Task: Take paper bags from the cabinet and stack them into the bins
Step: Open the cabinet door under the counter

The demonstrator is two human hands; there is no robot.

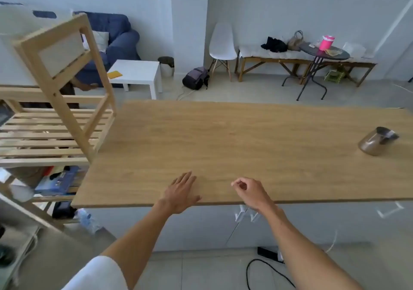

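The wooden tabletop (245, 146) fills most of what we see, a broad light-oak slab whose near edge runs across in front of us, and under it stands the white cabinet (201, 227) with its doors shut and two small white handles (244, 216) side by side just below the edge. To our left a pale slatted wooden shelf unit (51, 131) stands against the table's end, its upper frame tilted in the wide view, with blue boxes and other clutter on its lower level that we cannot tell apart. Across the room we see a blue sofa (116, 37), a low white side table (138, 73), a white chair (222, 46), a long wooden bench (279, 59) with dark items on it, and a round black table (324, 54) carrying a pink container (326, 42). A dark backpack (196, 78) sits on the floor near the chair. On the tabletop, far to our right, a steel pitcher (377, 141) stands alone. Our left hand (182, 192) lies flat and open, palm down, on the table's near edge, holding nothing. Our right hand (251, 191) hovers over the same edge, loosely curled with thumb and forefinger nearly meeting, and empty. We see no paper bags or bins; whether bags lie behind the shut doors we cannot tell.
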